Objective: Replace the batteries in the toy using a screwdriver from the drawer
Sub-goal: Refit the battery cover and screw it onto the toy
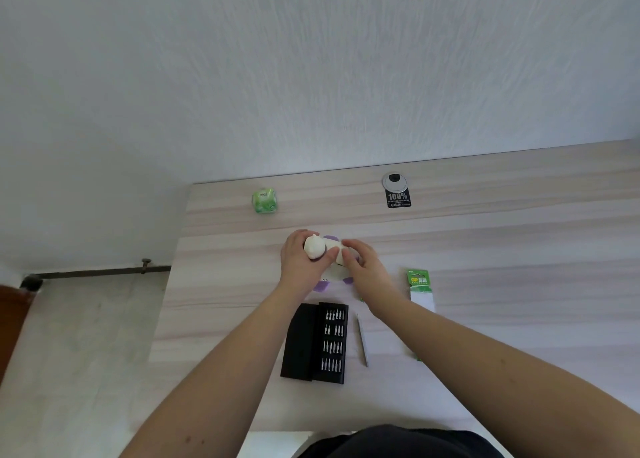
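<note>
Both of my hands are on the toy [330,249], which sits on the desk [485,249] a little beyond the open bit case [317,343]. My left hand [298,258] is curled round its rounded white end, thumb pressed against the side, so that hand holds it firmly. My right hand [363,262] lies over the other half with the fingers bent down onto the body; I think they pinch the white shell there, though the fingertips are hidden from me and I cannot say for certain what they press.

To my touch I would expect a light, hollow plastic thing: stiff, smooth, a bit slippery, with purple parts [322,286] low down that look like they could flex or snap if levered. I judge the safest hold is round the thick white body, not the small projecting pieces, with one hand steadying it while the other works at the battery cover. Turning it over should take little force.

Just beside the case lies the slim screwdriver [362,341], apart from my hands. The battery pack [419,284] rests to the right, near my right forearm. A green cube [265,200] stands well apart toward the wall.
</note>
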